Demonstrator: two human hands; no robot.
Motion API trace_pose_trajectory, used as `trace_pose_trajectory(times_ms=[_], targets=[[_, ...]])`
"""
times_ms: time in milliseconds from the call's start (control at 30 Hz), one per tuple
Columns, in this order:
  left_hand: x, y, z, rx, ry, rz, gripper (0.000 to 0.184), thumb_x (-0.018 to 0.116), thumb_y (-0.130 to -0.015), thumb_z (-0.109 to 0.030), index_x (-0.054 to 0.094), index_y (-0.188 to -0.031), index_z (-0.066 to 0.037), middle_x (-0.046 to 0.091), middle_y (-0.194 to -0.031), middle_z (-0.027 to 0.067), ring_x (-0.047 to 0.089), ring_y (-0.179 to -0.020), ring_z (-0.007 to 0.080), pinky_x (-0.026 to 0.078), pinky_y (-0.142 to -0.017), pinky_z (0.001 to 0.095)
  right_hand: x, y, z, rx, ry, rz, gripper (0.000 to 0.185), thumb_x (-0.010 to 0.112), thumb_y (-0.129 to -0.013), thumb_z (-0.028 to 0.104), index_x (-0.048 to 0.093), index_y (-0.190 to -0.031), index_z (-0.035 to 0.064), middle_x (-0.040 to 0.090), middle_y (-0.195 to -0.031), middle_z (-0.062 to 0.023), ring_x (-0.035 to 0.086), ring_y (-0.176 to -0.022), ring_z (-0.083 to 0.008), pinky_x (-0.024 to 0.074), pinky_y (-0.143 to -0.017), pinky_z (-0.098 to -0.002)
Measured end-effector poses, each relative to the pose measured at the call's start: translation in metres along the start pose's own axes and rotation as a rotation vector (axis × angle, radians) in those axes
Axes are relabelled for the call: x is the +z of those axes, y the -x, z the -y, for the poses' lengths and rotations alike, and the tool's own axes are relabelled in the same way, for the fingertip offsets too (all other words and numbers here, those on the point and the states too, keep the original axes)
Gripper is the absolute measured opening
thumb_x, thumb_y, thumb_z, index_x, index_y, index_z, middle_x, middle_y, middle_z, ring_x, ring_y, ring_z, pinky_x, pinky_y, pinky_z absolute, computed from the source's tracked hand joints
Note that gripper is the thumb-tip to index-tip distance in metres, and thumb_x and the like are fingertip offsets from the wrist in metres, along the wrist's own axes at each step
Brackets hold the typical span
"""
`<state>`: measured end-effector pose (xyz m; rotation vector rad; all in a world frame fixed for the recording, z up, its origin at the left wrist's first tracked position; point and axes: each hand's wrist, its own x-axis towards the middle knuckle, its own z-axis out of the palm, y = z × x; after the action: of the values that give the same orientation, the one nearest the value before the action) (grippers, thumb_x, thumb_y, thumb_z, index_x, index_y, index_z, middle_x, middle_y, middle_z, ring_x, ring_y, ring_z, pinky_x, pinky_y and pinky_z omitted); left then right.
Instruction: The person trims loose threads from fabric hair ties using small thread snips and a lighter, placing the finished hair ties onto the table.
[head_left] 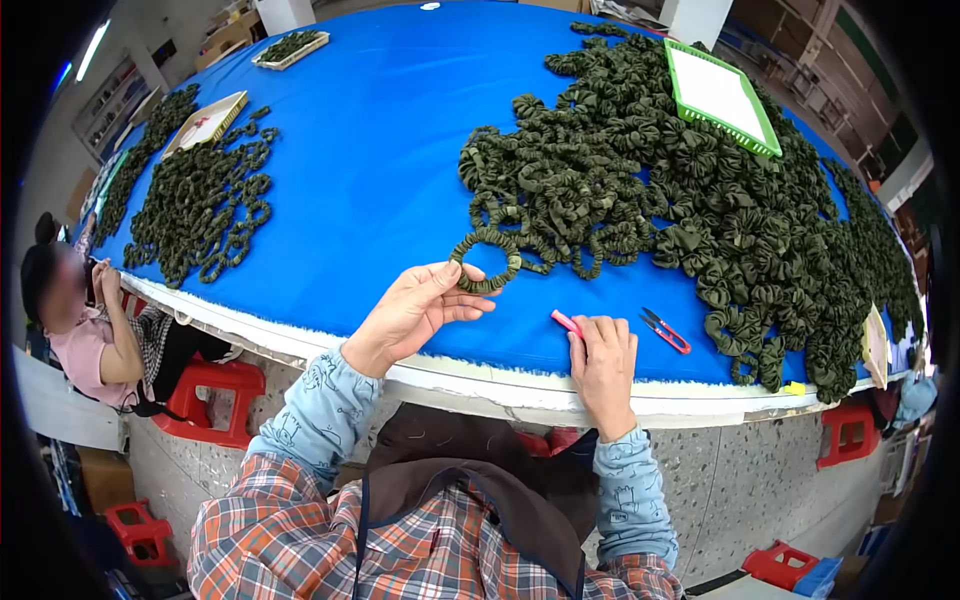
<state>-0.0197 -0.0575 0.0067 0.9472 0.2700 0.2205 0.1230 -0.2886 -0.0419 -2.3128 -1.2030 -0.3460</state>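
Observation:
My left hand point(430, 303) pinches a dark green scrunchie point(487, 262) between thumb and fingers, holding it up above the blue table cover. My right hand point(606, 362) rests at the table's near edge, its fingers closed over a short pink tool point(566, 322). Only one end of that tool sticks out, so its kind does not show. Just right of this hand lies a pair of red-handled thread snips point(668, 334). Beyond my hands spreads a loose heap of similar scrunchies point(580, 190).
A larger, denser pile of green scrunchies point(745, 210) covers the right side, with a green tray point(682, 92) on top. To the left are another heap point(195, 210) and a yellowish tray point(236, 104). A seated person point(100, 340) works at the left edge, beside a red stool point(215, 400).

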Motion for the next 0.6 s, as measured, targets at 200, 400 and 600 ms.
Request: trace_pose_trajectory(times_ms=[200,400,600], targets=[[-0.007,0.017,0.008,0.010,0.117,-0.034,0.029,0.054,-0.101,-0.025,0.059,-0.111,0.002,0.067,-0.105,0.0259,0.070,-0.094,0.0282,0.058,-0.080,0.0307,-0.016,-0.004,0.000,-0.006,0.007,-0.129,0.031,0.066,-0.084,0.011,0.065,-0.116,0.0102,0.060,-0.109,-0.0056,0.052,-0.094,-0.0229,0.0397,-0.084,-0.0342],[-0.014,0.020,0.022,0.061,0.095,-0.091,0.022,0.056,-0.099,-0.018,0.058,-0.111,0.001,0.065,-0.109,0.0287,0.070,-0.097,0.0302,0.057,-0.082,0.0324,-0.020,0.010,-0.093,0.173,0.391,-0.141,0.029,0.062,-0.086,0.008,0.064,-0.116,0.0085,0.061,-0.107,-0.0073,0.055,-0.095,-0.0243,0.0416,-0.083,-0.0320],[-0.003,0.031,0.033,0.247,-0.109,-0.161,0.016,0.061,-0.096,-0.008,0.057,-0.109,0.000,0.067,-0.107,0.0220,0.070,-0.095,0.0261,0.057,-0.083,0.0310,-0.033,0.004,-0.046,0.306,-0.260,-0.168,0.020,0.055,-0.094,0.004,0.062,-0.112,0.0038,0.063,-0.091,-0.0060,0.056,-0.076,-0.0166,0.0449,-0.066,-0.0250]])
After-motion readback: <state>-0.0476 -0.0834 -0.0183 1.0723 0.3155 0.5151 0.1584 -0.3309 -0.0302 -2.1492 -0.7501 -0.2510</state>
